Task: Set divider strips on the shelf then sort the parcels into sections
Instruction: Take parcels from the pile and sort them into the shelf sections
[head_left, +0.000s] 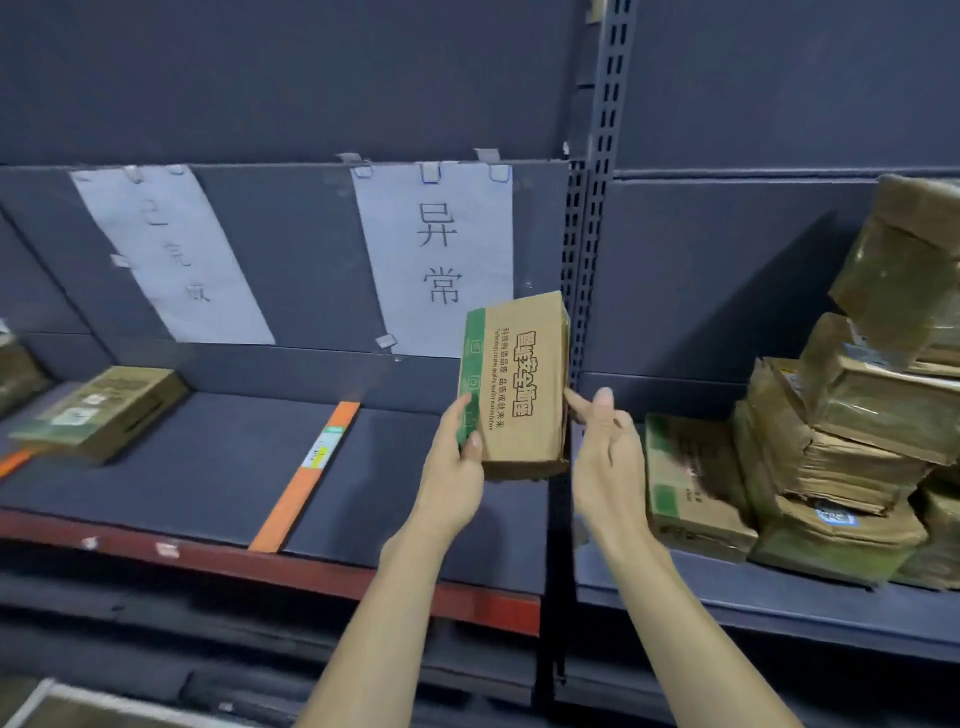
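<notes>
My left hand (457, 462) grips a brown cardboard parcel (519, 384) with a green band by its lower left corner, holding it upright above the right end of the dark shelf (208, 467). My right hand (605, 447) is beside the parcel's right edge, fingers extended, its index fingertip at that edge. An orange divider strip (304, 478) lies front to back across the shelf, left of the parcel. A second orange strip (15, 460) shows at the far left. Another parcel (104, 410) lies flat on the shelf between the two strips.
Two paper signs (441, 254) (171, 254) are taped to the back panel. A slotted upright post (587, 234) separates the bays. Several parcels (852, 415) are piled on the right bay's shelf, one flat box (691, 478) nearest the post. The left shelf has a red front edge (311, 571).
</notes>
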